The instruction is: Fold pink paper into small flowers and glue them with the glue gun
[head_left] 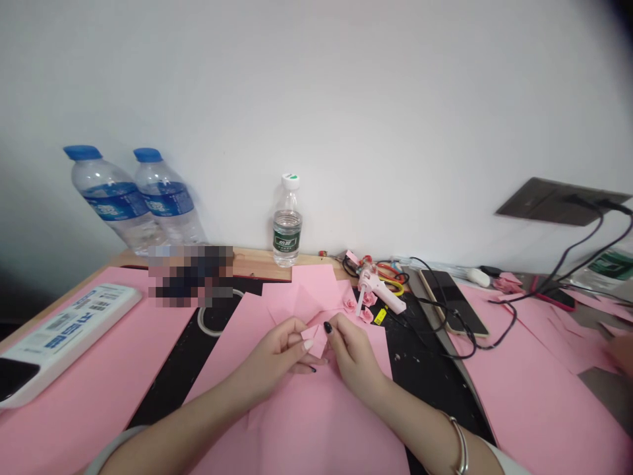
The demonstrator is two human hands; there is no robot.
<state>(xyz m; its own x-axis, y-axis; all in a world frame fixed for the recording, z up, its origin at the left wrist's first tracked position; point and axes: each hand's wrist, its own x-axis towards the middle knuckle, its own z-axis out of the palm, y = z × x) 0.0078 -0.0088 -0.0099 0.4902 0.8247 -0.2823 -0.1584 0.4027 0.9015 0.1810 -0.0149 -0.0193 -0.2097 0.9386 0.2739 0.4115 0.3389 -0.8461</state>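
Left hand (270, 356) and right hand (353, 353) pinching folded pink paper (315, 340); beyond, one upright white-capped water bottle (287, 227)

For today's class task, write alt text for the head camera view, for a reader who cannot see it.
A left hand and a right hand pinch a small folded piece of pink paper above pink paper sheets. Just beyond lie small pink paper roses and a pale pink hot glue gun.
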